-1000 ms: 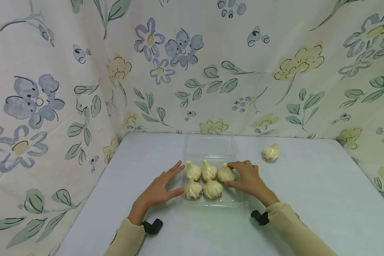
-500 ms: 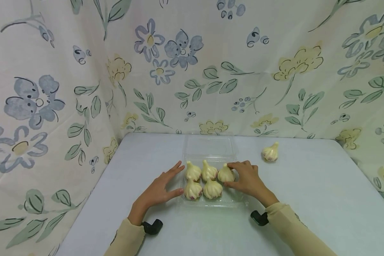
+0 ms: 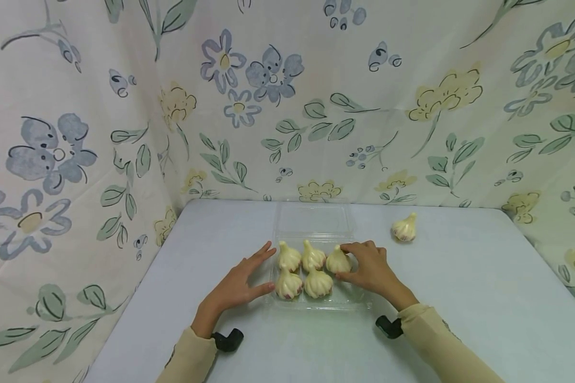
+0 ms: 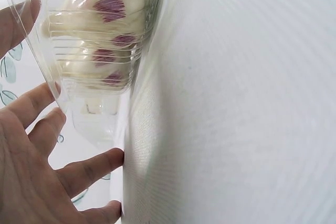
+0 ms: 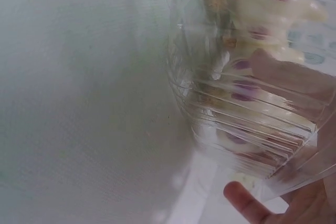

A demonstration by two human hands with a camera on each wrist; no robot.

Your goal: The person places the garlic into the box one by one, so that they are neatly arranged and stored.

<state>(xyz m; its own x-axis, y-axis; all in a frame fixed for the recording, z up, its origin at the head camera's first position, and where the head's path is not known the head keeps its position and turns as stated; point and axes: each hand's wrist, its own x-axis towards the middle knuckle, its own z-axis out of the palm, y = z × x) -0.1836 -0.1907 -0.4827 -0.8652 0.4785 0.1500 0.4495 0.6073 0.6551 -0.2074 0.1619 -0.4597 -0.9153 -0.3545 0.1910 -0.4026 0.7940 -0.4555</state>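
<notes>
A clear plastic clamshell box [image 3: 352, 298] stands in the middle of the white table with several garlic bulbs in it. Three make up the back row, and two sit in front at the left and middle. My right hand [image 3: 372, 268] pinches the back-right garlic bulb [image 3: 338, 260] between thumb and fingers, inside the box. At the left side, my left hand [image 3: 237, 284] has its fingers spread, fingertips right at the rim. The left wrist view shows that hand [image 4: 31, 166] beside the ribbed wall. Through the plastic in the right wrist view, purple-marked garlic bulbs [image 5: 247, 85] show.
The box's clear lid [image 3: 313, 219] lies folded back behind it. One more garlic bulb [image 3: 404, 229] rests on the table [image 3: 469, 276] at the back right. A flowered curtain [image 3: 287, 154] hangs behind the table and along both sides.
</notes>
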